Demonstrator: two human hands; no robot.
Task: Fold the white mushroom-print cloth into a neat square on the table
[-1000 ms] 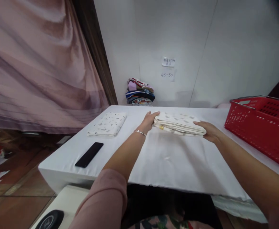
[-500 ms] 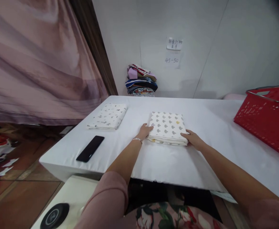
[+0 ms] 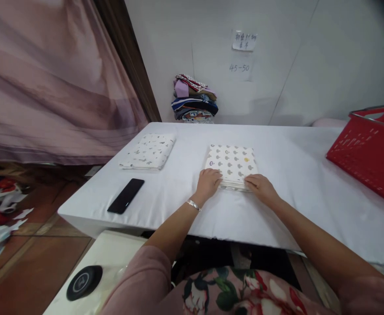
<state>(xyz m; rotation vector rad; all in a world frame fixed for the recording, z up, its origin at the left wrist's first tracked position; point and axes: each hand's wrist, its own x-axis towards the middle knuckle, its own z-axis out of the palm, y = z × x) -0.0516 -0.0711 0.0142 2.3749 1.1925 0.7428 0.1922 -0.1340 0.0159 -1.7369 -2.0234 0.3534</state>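
A folded white cloth (image 3: pixel 232 160) with grey tree-like prints and one yellow print lies on the white-covered table (image 3: pixel 179 192) in front of me. My left hand (image 3: pixel 209 183), with a silver bracelet at the wrist, grips its near left corner. At the near right corner my right hand (image 3: pixel 260 187) pinches the layered edge, thumb and fingers closed on it. The undersides of both hands are hidden. Farther left lies a second folded white cloth (image 3: pixel 149 151) with small dark prints, apart from my hands.
A black phone (image 3: pixel 126 195) lies near the table's left front. On the right stands a red basket (image 3: pixel 369 151). Stacked folded fabrics (image 3: pixel 195 103) rise behind the far edge, below paper signs (image 3: pixel 241 68) on the wall. A round black object (image 3: pixel 84 282) sits on a white surface lower left.
Both hands have moved from the cloth's sides to its near corners, closer together. The cloth stays folded on the table. The camera view has tilted slightly.
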